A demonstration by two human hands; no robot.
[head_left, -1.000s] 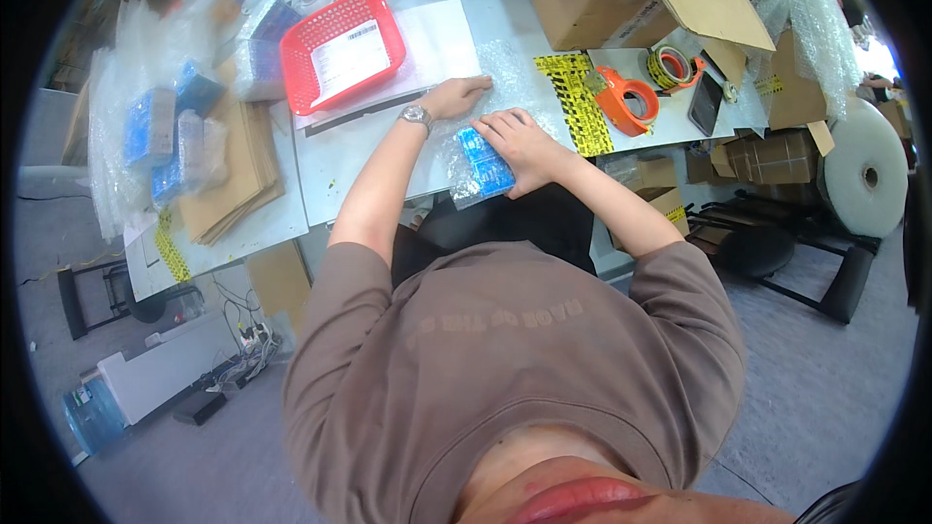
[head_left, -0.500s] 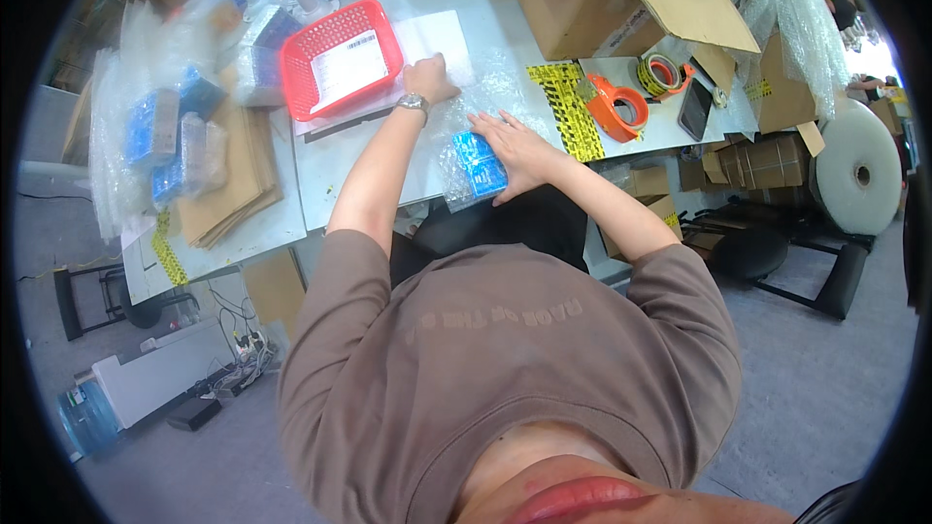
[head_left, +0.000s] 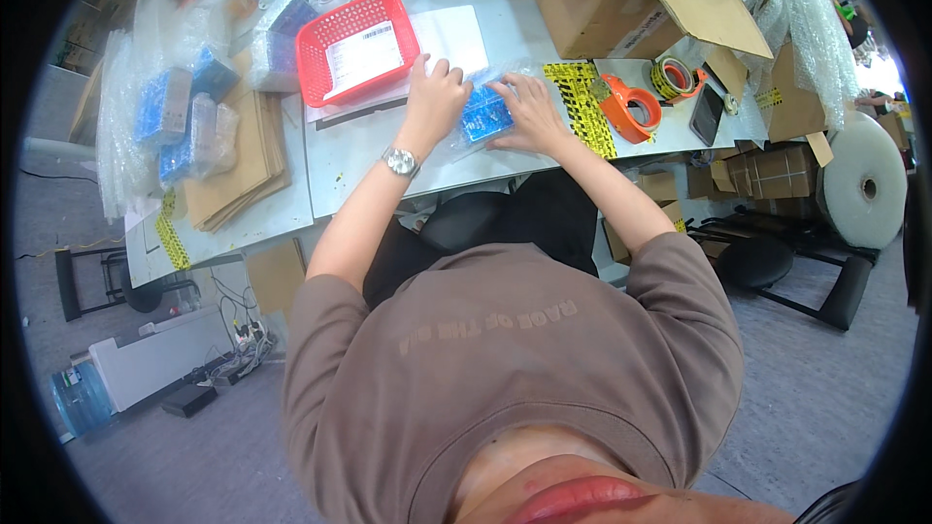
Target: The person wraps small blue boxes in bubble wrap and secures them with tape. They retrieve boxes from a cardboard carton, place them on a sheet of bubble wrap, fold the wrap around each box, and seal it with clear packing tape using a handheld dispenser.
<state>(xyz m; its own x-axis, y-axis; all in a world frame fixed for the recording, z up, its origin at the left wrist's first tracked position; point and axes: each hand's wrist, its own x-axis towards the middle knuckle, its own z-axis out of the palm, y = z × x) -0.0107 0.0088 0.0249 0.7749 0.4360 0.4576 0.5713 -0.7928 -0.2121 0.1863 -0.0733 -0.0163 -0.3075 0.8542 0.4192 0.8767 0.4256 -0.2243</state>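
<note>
A small blue box in clear bubble wrap lies on the grey table in front of me. My left hand, with a wristwatch on the wrist, rests flat at the wrap's left edge. My right hand presses on the wrap's right side, fingers spread over it. Both hands touch the wrapped box from either side.
A red basket holding a white label sits beyond my left hand on white sheets. An orange tape dispenser, tape rolls and a dark phone lie right. Open cardboard boxes stand behind. Bubble-wrapped blue packs and brown envelopes are left.
My left hand came back from the red basket to the left edge of the wrapped box. My right hand stayed on the wrap, which shifted slightly further onto the table.
</note>
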